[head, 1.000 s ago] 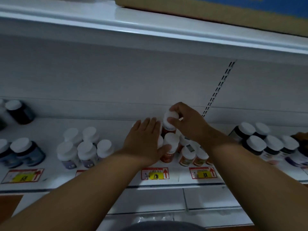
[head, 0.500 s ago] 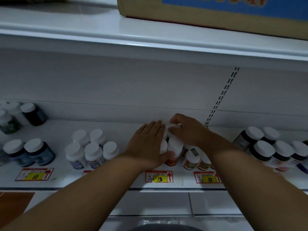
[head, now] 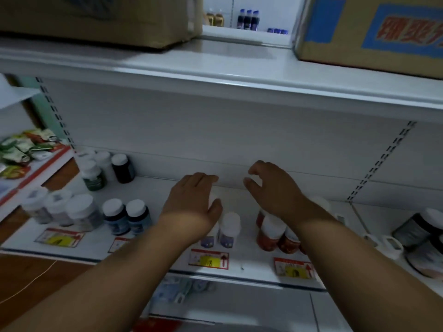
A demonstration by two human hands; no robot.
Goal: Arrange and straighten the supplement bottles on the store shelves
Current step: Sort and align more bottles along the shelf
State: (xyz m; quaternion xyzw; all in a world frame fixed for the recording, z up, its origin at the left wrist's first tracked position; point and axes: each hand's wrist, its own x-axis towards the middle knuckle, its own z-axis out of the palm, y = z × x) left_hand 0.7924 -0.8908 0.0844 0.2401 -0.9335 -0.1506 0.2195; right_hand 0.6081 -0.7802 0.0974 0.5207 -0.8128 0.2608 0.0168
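My left hand (head: 191, 200) lies flat, fingers together, on the white caps of the purple-labelled bottles (head: 229, 230) at the middle of the white shelf (head: 215, 274), its thumb beside one cap. It grips nothing. To the right, my right hand (head: 271, 188) hovers open with curled fingers and holds nothing. Below its wrist stand the orange bottles (head: 269, 233), partly hidden by my forearm. Blue-labelled bottles (head: 127, 218) and pale grey ones (head: 67, 209) stand further left.
Dark and green bottles (head: 107, 168) stand at the back left; large dark bottles (head: 417, 233) at the right edge. Red-and-yellow price tags (head: 208, 259) line the shelf front. Cardboard boxes (head: 374, 32) sit on the shelf above. Snack packets (head: 21, 149) lie on the neighbouring unit, far left.
My right hand has let go of the orange bottle it held by the cap. Both hands have shifted left, the left one from the orange bottles onto the purple ones. The view swung left and up.
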